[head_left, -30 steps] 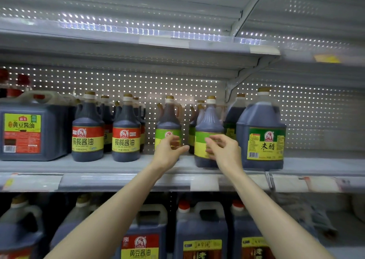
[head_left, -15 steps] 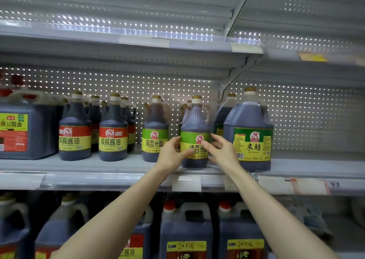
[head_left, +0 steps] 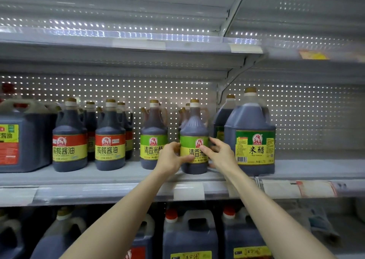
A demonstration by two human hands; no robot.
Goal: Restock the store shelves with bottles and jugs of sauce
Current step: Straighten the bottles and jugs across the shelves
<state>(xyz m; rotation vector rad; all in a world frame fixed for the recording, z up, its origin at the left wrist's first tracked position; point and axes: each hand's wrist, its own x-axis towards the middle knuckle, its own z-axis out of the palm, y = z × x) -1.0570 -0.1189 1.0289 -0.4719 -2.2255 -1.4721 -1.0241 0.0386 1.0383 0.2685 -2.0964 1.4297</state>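
- My left hand (head_left: 171, 158) wraps the left flank of the bottle (head_left: 194, 129), thumb across the label. My right hand (head_left: 221, 154) grips the right side. Both sets of fingers are closed on it.
- The bottle appears to stand upright on the middle shelf (head_left: 102, 178), near the front edge, between a neighbour bottle (head_left: 153, 132) and a big jug (head_left: 254, 124).
- Risk, left: my left knuckles are just beside the neighbour bottle, so a sideways nudge could tip it.
- Risk, centre: the bottle sits close to the lip, and I judge that a pull toward me could carry its base off the shelf.
- Risk, right: my right fingers lie between bottle and jug, and a turn of the bottle could jam them.
- Hidden: the far-left jug (head_left: 21, 140) is cut off by the frame. My hands cover part of the label, and my fingertips behind the bottle are out of sight. The rear rows are mostly masked.
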